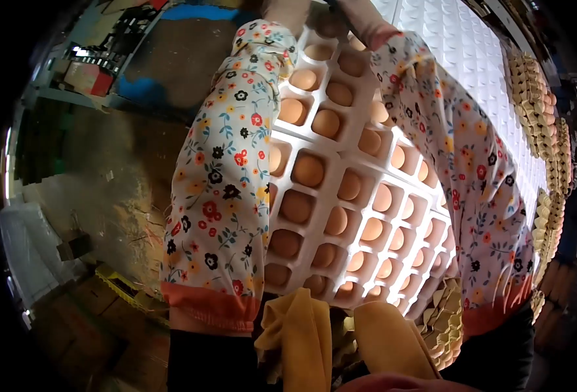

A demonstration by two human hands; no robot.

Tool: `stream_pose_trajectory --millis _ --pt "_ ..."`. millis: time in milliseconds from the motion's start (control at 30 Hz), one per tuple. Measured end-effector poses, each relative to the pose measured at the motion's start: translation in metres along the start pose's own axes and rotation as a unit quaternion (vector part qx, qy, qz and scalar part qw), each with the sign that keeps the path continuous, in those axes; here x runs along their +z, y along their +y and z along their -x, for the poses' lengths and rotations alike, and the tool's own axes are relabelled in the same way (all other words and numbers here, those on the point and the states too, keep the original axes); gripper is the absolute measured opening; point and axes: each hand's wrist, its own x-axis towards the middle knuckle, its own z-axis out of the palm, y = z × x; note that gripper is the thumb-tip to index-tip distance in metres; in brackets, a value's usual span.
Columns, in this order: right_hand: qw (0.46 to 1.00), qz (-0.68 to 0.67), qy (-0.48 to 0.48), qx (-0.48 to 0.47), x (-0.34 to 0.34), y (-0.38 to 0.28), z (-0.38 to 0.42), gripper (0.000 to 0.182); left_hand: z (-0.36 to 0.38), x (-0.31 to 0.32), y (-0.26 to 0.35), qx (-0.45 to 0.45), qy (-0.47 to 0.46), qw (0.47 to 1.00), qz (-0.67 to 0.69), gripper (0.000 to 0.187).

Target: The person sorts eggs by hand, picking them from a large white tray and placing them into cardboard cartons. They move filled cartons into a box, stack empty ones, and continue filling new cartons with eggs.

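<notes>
Left hand (286, 13) and right hand (365, 22) stand far, at white moulded trays (344, 147) holding brown oval eggs (308, 170); cannot tell fingers' state.

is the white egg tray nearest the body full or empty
Full where it shows clearly: brown eggs sit across the white egg tray. A floral sleeve covers part, so I cannot tell if it's completely full.

brown eggs (309, 169) — seated singly in pockets | white trays (332, 173) — edge to edge
</notes>
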Motion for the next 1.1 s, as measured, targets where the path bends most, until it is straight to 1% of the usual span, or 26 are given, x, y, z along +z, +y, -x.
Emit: stream_pose_trajectory --millis 33,67,133,167,200,233,267,300,333,367,400,467,500,533,567,600,667,700,733,833,867,933,967,1033,1067,1100 --pt "1.000 0.019 0.002 -0.018 -0.011 -0.010 0.016 0.033 0.001 -0.009 -0.005 0.000 0.003 0.993 0.122 0.034" --pt "0.992 0.070 0.007 -0.105 -0.021 -0.019 0.048 0.029 0.002 -0.016 -0.005 0.002 0.004 0.969 0.245 0.032" --pt "0.944 0.176 0.047 -0.276 -0.041 -0.035 0.112 0.024 0.046 -0.040 0.023 0.042 0.019 0.988 0.145 0.036" --pt "0.998 -0.050 0.018 -0.021 -0.042 -0.092 0.163 0.023 0.080 -0.052 0.045 0.113 0.007 0.978 0.176 0.032" --pt "0.976 -0.145 0.053 0.155 -0.042 -0.153 0.222 0.028 0.135 -0.060 0.075 0.124 0.021 0.985 0.120 0.035" --pt "0.963 -0.169 0.024 0.207 -0.053 -0.166 0.270 0.032 0.180 -0.064 0.096 0.132 -0.017 0.986 0.103 0.043" --pt "0.961 -0.154 -0.019 0.227 -0.064 -0.189 0.321 0.034 0.224 -0.067 0.117 0.169 -0.072 0.972 0.145 0.049" --pt "0.951 -0.181 -0.015 0.250 -0.069 -0.232 0.372 0.034 0.269 -0.071 0.143 0.136 -0.123 0.969 0.166 0.051" --pt "0.966 -0.070 -0.044 0.244 -0.080 -0.259 0.424 0.033 0.304 -0.078 0.167 0.155 -0.188 0.951 0.189 0.051" --pt "0.970 -0.060 -0.049 0.232 -0.088 -0.280 0.472 0.033 0.330 -0.088 0.199 0.208 -0.239 0.932 0.178 0.051" --pt "0.973 -0.049 -0.053 0.220 -0.096 -0.301 0.521 0.034 0.358 -0.083 0.217 0.251 -0.237 0.916 0.205 0.048" --pt "0.982 0.027 -0.017 0.187 -0.121 -0.338 0.604 0.036 0.378 -0.088 0.274 0.332 -0.356 0.851 0.195 0.048" --pt "0.989 0.067 0.037 0.125 -0.138 -0.332 0.640 0.037 0.396 -0.081 0.298 0.336 -0.384 0.837 0.197 0.049" --pt "0.977 0.038 0.070 0.197 -0.162 -0.348 0.667 0.037 0.409 -0.090 0.331 0.339 -0.410 0.824 0.195 0.050" --pt "0.943 0.015 0.123 0.310 -0.191 -0.352 0.692 0.036 0.433 -0.092 0.356 0.342 -0.384 0.845 0.148 0.050" --pt "0.916 -0.002 0.240 0.321 -0.215 -0.342 0.713 0.034 0.457 -0.079 0.372 0.399 -0.348 0.837 0.139 0.054" --pt "0.881 0.104 0.301 0.349 -0.268 -0.325 0.727 0.030 0.488 -0.061 0.415 0.448 -0.373 0.812 -0.015 0.056" --pt "0.900 0.129 0.325 0.260 -0.289 -0.299 0.730 0.029 0.500 -0.044 0.427 0.417 -0.382 0.823 -0.059 0.056" --pt "0.911 0.146 0.289 0.256 -0.314 -0.275 0.727 0.031 0.510 -0.020 0.434 0.381 -0.387 0.833 -0.106 0.057" --pt "0.947 0.266 0.123 0.132 -0.351 -0.217 0.692 0.041 0.521 0.027 0.433 0.322 -0.521 0.785 -0.091 0.053" --pt "0.950 0.287 0.096 0.082 -0.355 -0.192 0.683 0.043 0.525 0.024 0.445 0.327 -0.497 0.793 -0.132 0.050" --pt "0.961 0.237 -0.009 0.143 -0.368 -0.174 0.661 0.044 0.532 0.026 0.450 0.334 -0.460 0.799 -0.197 0.048" --pt "0.956 0.252 -0.029 0.145 -0.371 -0.171 0.657 0.046 0.533 0.025 0.448 0.252 -0.466 0.839 -0.126 0.048" --pt "0.980 0.146 0.054 0.126 -0.372 -0.168 0.667 0.043 0.536 0.009 0.437 0.074 -0.446 0.891 0.030 0.049" --pt "0.984 0.093 0.097 0.118 -0.375 -0.166 0.673 0.042 0.537 -0.002 0.434 -0.109 -0.376 0.880 0.270 0.043" --pt "0.976 -0.116 0.145 0.117 -0.378 -0.160 0.679 0.039 0.535 -0.012 0.430 -0.165 -0.312 0.864 0.359 0.038"
